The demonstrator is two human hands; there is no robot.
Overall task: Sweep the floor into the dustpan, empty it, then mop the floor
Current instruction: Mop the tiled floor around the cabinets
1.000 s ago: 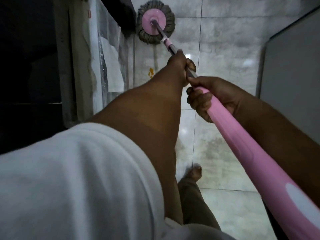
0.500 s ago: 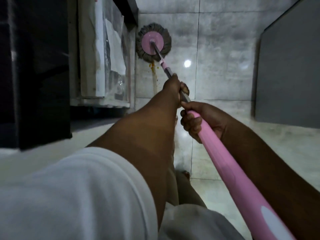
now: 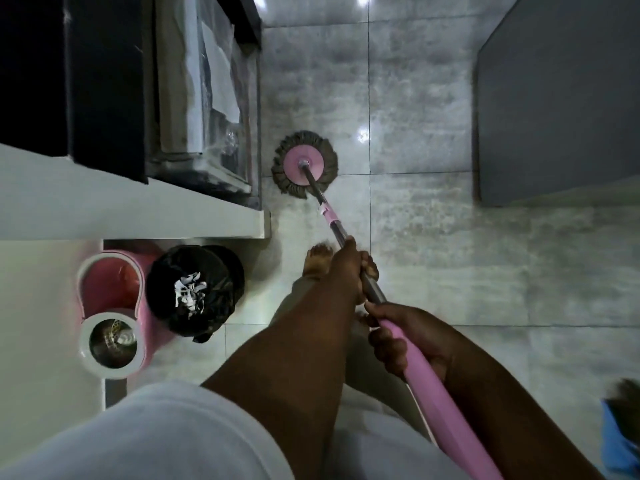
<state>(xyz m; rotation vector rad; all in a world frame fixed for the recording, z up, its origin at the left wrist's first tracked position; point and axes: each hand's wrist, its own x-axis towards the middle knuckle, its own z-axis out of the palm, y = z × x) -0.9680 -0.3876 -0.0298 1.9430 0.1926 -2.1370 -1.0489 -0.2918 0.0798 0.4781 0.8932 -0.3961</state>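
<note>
Left hand (image 3: 349, 268): gripping the mop (image 3: 304, 169) on the bare metal part of the pole, fingers curled round it, lower of the two holds. Right hand (image 3: 412, 337): wrapping the pink handle sleeve just above the left, fingers closed round it.

Mop: head lying flat on the floor (image 3: 433, 220), pink disc up, grey strands fanned round it; pole slanting back from the head to the hands.

Step, as judged: mopping; sweeping and emptying look finished, since no broom or dustpan is showing.

Handling advice: keeping the head flat so the strands are wiping all round; the left hand is steering, the right is driving; working in overlapping strokes along the cabinet (image 3: 204, 109) edge just left of the head, where dirt is likely collecting; stepping back over unmopped tile, as a bare foot (image 3: 317, 261) is standing just behind the head.

Surface: large grey glossy tiles, mottled, throwing back ceiling lights right of the head; probably slippery when wet.

Room, placed from the mop head: pink spin bucket (image 3: 110, 313) well back and left, wringer basket showing; bin (image 3: 194, 289) with black liner beside it, nearer the head; white ledge (image 3: 121, 209) to the left; dark panel (image 3: 554, 116) well to the right; blue item at the far back right, too blurred to name.
</note>
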